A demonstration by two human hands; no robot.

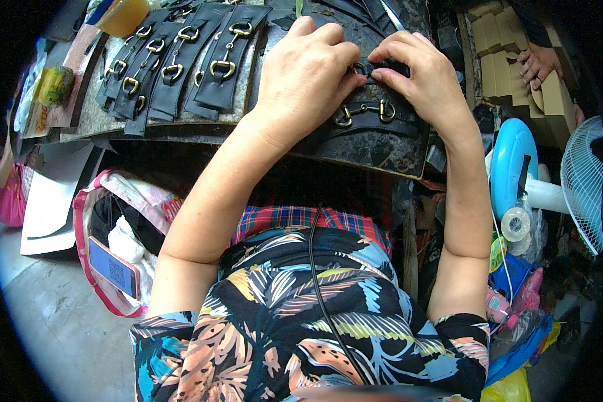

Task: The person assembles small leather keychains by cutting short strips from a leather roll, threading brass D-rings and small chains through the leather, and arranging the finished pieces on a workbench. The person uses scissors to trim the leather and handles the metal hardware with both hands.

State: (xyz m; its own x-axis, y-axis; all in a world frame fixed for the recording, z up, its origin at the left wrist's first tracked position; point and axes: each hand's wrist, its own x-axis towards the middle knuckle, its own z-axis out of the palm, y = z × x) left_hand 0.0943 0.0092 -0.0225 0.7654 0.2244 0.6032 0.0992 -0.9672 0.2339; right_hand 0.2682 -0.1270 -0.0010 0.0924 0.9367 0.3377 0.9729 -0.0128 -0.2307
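My left hand [309,77] and my right hand [422,79] meet over the black workbench, fingers closed in a pinch. Between their fingertips is a black leather strap with a metal ring [360,68], mostly covered by the fingers. Just nearer to me lies another black leather piece [382,124] bearing a brass-coloured horsebit buckle [365,109]. To the left, several black leather straps [216,90] with similar horsebit buckles lie side by side on a pale board. A slim, light-coloured pointed thing [391,15] lies beyond my right hand.
The bench edge [388,171] runs before me. At right are cardboard boxes [506,74], another person's hand [541,65], a blue and white fan [516,161] and plastic bags. A pink-edged bag [87,254] with a phone [114,268] stands at lower left. An orange container [122,17] sits far left.
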